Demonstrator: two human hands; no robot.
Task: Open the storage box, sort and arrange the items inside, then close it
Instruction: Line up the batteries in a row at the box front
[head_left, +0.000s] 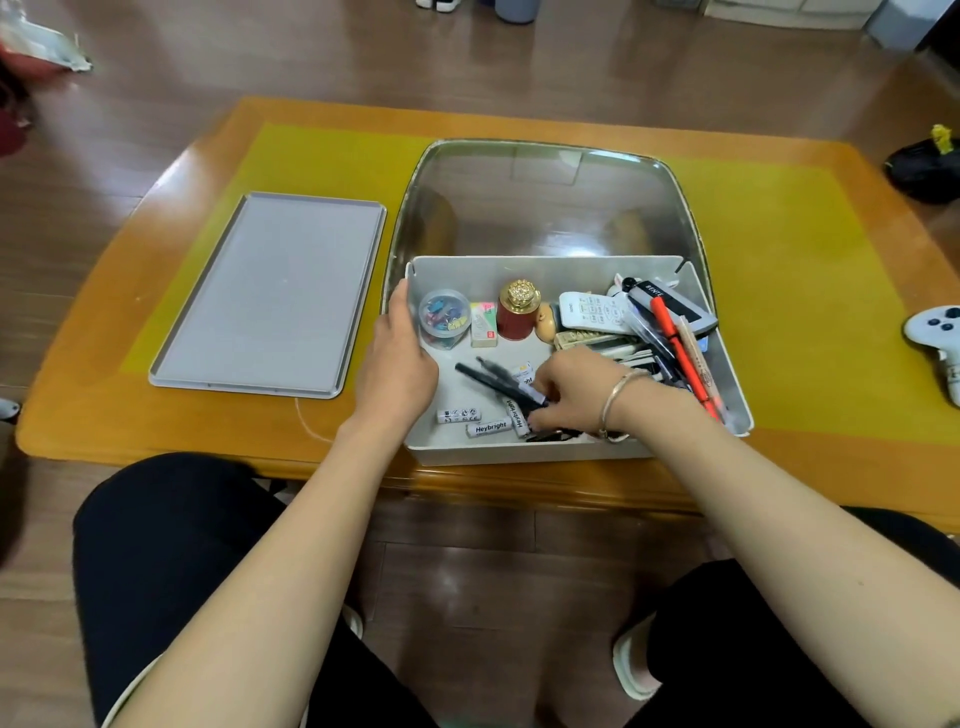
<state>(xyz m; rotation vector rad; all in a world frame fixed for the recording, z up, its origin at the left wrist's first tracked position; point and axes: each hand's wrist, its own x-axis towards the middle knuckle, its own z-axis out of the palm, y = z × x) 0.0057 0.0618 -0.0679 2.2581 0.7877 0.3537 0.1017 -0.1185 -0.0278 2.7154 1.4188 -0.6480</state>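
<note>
box (519, 452): light, stiff plastic; my left hand (397, 358) grips its left wall.
pens (498, 382): thin, slippery; my right hand (571, 395) pinches them mid-barrel.

A low wooden counter (156, 426) stands on a brown wood floor (519, 67), its top covered by a yellow-green mat (779, 249) that leaves an orange border showing all round. At the counter's right edge lies a white game controller (937, 338), partly cut off by the frame. Beyond the far right corner, on the floor, sits a black bag (922, 166) with something yellow poking out of the top. At the upper left — well apart from the counter — lies a crumpled silvery wrapper (36, 41) beside something red.
</note>
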